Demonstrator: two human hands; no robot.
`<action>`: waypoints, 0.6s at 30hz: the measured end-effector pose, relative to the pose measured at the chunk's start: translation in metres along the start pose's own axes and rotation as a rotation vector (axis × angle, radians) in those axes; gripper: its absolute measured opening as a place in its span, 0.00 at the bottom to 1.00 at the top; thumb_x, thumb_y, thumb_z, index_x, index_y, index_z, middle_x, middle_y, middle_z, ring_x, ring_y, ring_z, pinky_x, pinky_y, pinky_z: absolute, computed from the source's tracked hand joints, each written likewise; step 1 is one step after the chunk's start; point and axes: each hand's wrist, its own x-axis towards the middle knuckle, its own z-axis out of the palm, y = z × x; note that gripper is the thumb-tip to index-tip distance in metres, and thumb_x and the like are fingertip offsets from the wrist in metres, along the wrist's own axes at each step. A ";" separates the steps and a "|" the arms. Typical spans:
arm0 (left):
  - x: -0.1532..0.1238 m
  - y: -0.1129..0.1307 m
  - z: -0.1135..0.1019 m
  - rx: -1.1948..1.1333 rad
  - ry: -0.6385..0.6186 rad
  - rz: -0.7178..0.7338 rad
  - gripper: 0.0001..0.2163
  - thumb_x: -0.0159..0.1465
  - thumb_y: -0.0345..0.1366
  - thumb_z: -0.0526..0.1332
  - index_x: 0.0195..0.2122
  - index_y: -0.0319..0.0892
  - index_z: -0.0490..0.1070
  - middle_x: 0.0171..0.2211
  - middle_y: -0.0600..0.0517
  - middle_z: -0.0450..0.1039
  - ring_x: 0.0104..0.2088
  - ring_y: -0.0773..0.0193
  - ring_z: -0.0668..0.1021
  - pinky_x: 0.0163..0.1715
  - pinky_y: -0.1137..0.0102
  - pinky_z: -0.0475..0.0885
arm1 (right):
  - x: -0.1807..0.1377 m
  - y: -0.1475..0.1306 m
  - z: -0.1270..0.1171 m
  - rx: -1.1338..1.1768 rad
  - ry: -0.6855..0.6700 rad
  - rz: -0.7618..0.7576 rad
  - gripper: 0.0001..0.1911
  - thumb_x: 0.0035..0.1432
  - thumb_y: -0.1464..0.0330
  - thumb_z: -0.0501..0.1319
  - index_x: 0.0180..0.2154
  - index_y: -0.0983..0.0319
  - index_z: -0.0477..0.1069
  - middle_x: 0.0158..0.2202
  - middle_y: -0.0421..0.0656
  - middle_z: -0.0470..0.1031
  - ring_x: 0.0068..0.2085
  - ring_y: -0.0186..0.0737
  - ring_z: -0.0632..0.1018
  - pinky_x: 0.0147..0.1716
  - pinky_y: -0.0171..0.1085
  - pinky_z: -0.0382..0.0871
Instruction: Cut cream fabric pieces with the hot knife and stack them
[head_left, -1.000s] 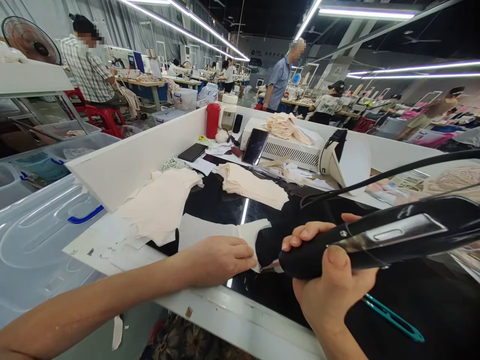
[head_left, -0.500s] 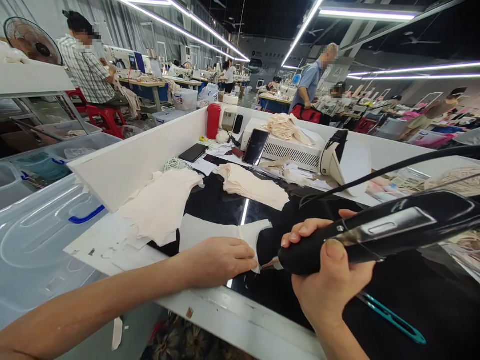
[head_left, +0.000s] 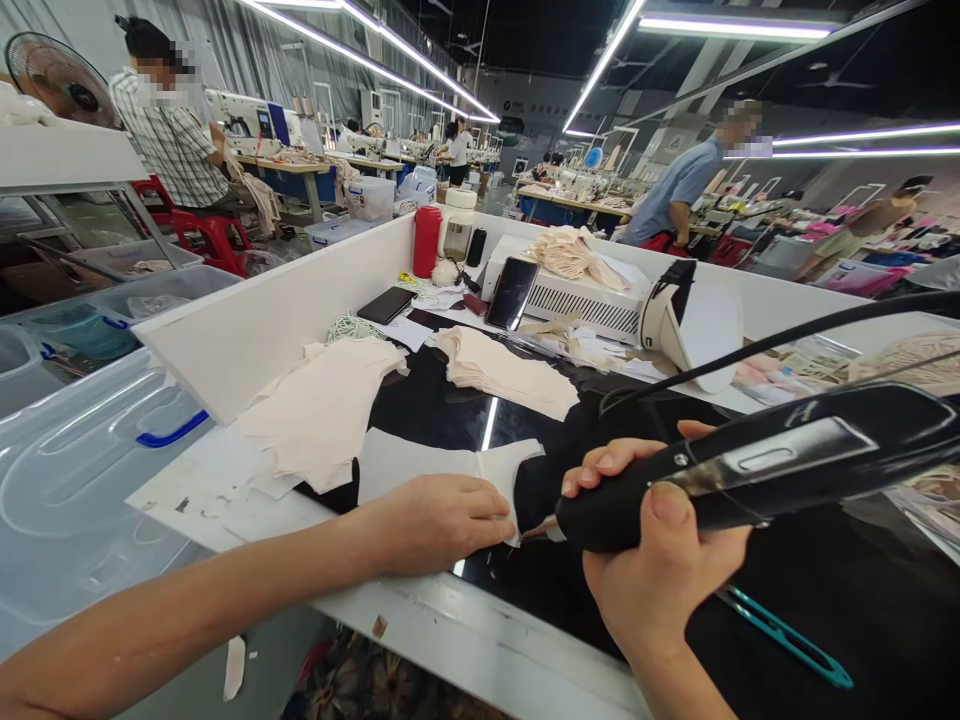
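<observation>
My left hand (head_left: 442, 520) rests on a white fabric piece (head_left: 420, 462), its bent fingers pressed together at the piece's right edge. My right hand (head_left: 660, 560) is wrapped round a thick black corded hand tool (head_left: 780, 455), its thumb on top. The tool's narrow tip (head_left: 546, 528) points left at the fabric edge beside my left fingertips; whether they touch I cannot tell. A pile of pale pink cut pieces (head_left: 322, 405) lies left of the white piece, and a second stack (head_left: 510, 370) lies behind it.
A teal thread snip-like tool (head_left: 787, 632) lies at the lower right. Along the back stand a red bottle (head_left: 427, 242), a leaning phone (head_left: 512, 293) and a white vented box (head_left: 577, 305). White panels (head_left: 285, 300) edge the table. A clear lidded bin (head_left: 90, 480) is at the left.
Both hands, the fabric and the black tool stay almost exactly in place. In the background, a person in a blue shirt has moved to the right.
</observation>
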 end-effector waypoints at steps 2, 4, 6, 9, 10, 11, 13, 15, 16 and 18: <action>0.000 0.000 0.000 -0.008 -0.006 -0.004 0.13 0.76 0.23 0.54 0.50 0.36 0.78 0.47 0.44 0.82 0.51 0.59 0.82 0.55 0.67 0.78 | 0.000 -0.001 0.000 0.006 0.001 0.001 0.25 0.55 0.60 0.74 0.50 0.56 0.69 0.27 0.34 0.77 0.23 0.37 0.76 0.21 0.37 0.74; 0.000 0.000 0.001 -0.010 -0.006 -0.007 0.13 0.76 0.23 0.54 0.51 0.36 0.78 0.47 0.44 0.82 0.51 0.59 0.82 0.55 0.68 0.78 | 0.000 -0.001 0.000 0.013 0.006 -0.003 0.25 0.54 0.61 0.75 0.50 0.57 0.69 0.27 0.34 0.77 0.23 0.37 0.76 0.21 0.37 0.75; 0.000 0.000 0.001 -0.011 -0.005 -0.009 0.13 0.76 0.23 0.53 0.51 0.36 0.77 0.47 0.44 0.82 0.51 0.59 0.82 0.55 0.68 0.78 | 0.000 -0.001 0.001 0.015 0.011 -0.007 0.25 0.54 0.61 0.75 0.50 0.56 0.69 0.27 0.34 0.78 0.23 0.37 0.75 0.21 0.37 0.75; -0.001 0.000 0.002 -0.011 -0.005 -0.013 0.13 0.76 0.22 0.54 0.51 0.37 0.77 0.47 0.44 0.82 0.51 0.60 0.82 0.54 0.67 0.78 | 0.001 -0.001 0.001 0.008 0.013 -0.011 0.24 0.54 0.61 0.75 0.49 0.56 0.69 0.27 0.34 0.78 0.23 0.37 0.75 0.20 0.38 0.75; 0.000 0.000 0.002 -0.010 -0.003 -0.015 0.13 0.76 0.22 0.54 0.51 0.37 0.77 0.46 0.44 0.82 0.51 0.60 0.82 0.54 0.67 0.79 | 0.001 -0.001 0.001 0.008 0.013 -0.010 0.24 0.54 0.61 0.75 0.49 0.56 0.69 0.27 0.34 0.78 0.23 0.38 0.75 0.20 0.38 0.75; 0.000 0.000 0.002 -0.010 -0.002 -0.016 0.13 0.75 0.22 0.54 0.50 0.36 0.77 0.46 0.44 0.82 0.50 0.60 0.82 0.54 0.67 0.79 | 0.002 -0.001 0.001 0.008 0.012 -0.010 0.24 0.54 0.61 0.75 0.49 0.56 0.69 0.27 0.34 0.78 0.23 0.38 0.75 0.20 0.38 0.75; 0.000 0.000 0.002 -0.010 -0.003 -0.016 0.12 0.75 0.22 0.54 0.50 0.36 0.77 0.46 0.44 0.82 0.50 0.60 0.82 0.54 0.67 0.79 | 0.002 -0.001 0.001 0.010 0.012 -0.008 0.24 0.54 0.61 0.75 0.50 0.56 0.70 0.27 0.34 0.78 0.23 0.38 0.75 0.20 0.38 0.75; 0.000 0.000 0.002 -0.014 -0.005 -0.014 0.12 0.75 0.21 0.54 0.50 0.36 0.77 0.47 0.44 0.82 0.50 0.60 0.82 0.54 0.68 0.79 | 0.002 -0.001 0.000 0.012 0.012 -0.009 0.24 0.54 0.61 0.75 0.50 0.56 0.70 0.27 0.34 0.78 0.23 0.37 0.76 0.20 0.38 0.76; 0.000 0.000 0.002 -0.016 -0.006 -0.012 0.12 0.75 0.21 0.55 0.50 0.35 0.77 0.47 0.44 0.82 0.50 0.59 0.82 0.54 0.67 0.79 | 0.001 -0.001 0.000 0.012 0.013 -0.009 0.24 0.54 0.61 0.75 0.50 0.56 0.70 0.27 0.34 0.78 0.23 0.37 0.76 0.20 0.37 0.76; 0.000 0.000 0.002 -0.016 -0.003 -0.011 0.12 0.75 0.21 0.55 0.50 0.34 0.77 0.47 0.44 0.81 0.50 0.59 0.82 0.54 0.67 0.79 | 0.001 -0.001 -0.001 0.015 0.014 -0.001 0.25 0.54 0.60 0.75 0.50 0.56 0.70 0.27 0.34 0.78 0.24 0.37 0.75 0.21 0.37 0.76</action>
